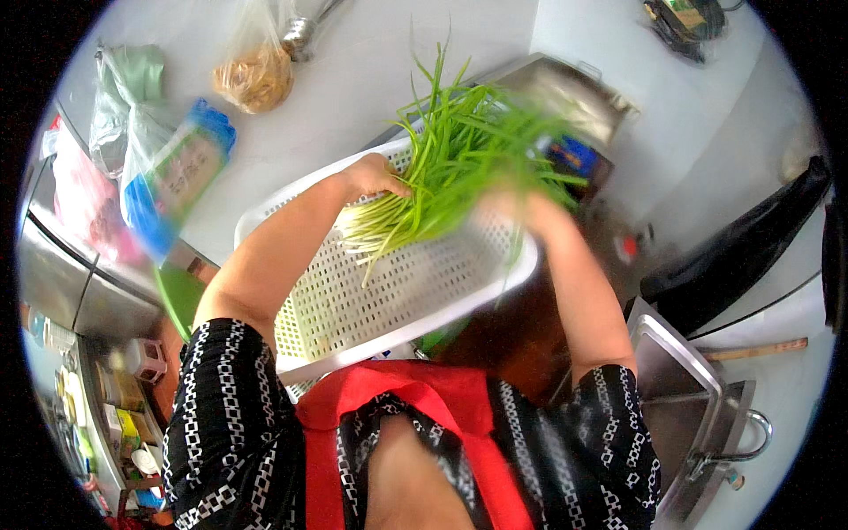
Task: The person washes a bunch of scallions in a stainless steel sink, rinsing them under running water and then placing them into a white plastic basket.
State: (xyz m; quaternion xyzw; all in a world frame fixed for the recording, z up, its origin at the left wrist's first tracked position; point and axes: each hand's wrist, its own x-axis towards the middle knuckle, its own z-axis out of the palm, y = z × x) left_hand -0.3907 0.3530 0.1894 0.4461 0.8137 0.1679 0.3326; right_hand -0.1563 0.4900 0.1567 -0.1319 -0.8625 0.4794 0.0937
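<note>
A bunch of long green-leaved stalks with pale ends, like scallions or garlic chives (424, 179), lies over a white perforated plastic basket (397, 298). The pale ends point down and left, and the leaves spread to the upper right. My left hand (374, 177) is at the bunch's left side, thumb and fingers closed on the stalks. My right hand (507, 202), blurred by motion, is among the leaves at the basket's right end; its fingers are too blurred to tell whether they hold any.
Plastic bags (253, 76) hang on the wall at upper left, near a blue and green packet (179, 172). A metal sink (676, 397) with a curved faucet (755, 437) stands at right, below a black hanging cloth (735, 258). Cluttered shelves (112, 411) are at lower left.
</note>
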